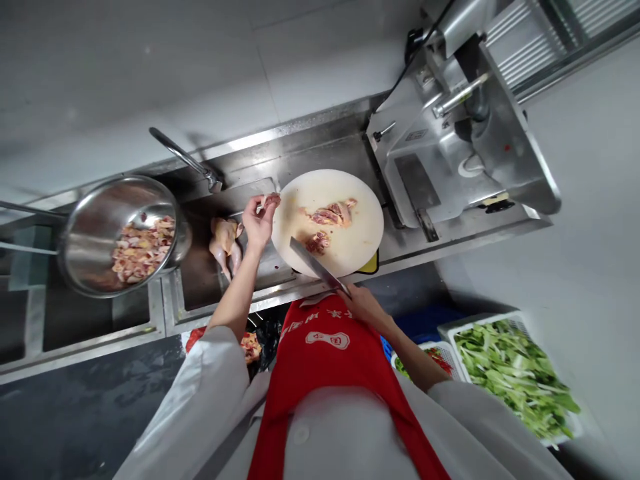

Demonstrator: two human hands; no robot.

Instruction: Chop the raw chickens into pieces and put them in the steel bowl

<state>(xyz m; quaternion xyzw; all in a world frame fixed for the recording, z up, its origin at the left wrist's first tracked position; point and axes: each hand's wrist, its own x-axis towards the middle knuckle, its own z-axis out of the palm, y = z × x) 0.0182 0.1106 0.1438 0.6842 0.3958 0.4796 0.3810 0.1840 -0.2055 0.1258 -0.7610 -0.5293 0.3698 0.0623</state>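
My left hand is closed on a small piece of raw meat, held at the left rim of the round white cutting board. In my right hand is a knife, its blade slanting over the board's near edge with the tip toward the left. On the board lie a larger piece of raw poultry and, closer to the blade, a small heap of dark red meat. A whole plucked chicken rests in the sink left of the board, below my left hand.
At left a big steel bowl holds chopped meat. A faucet rises behind the sink. On the right stand a steel slicing machine and a cleaver. Baskets of leafy greens sit low at right.
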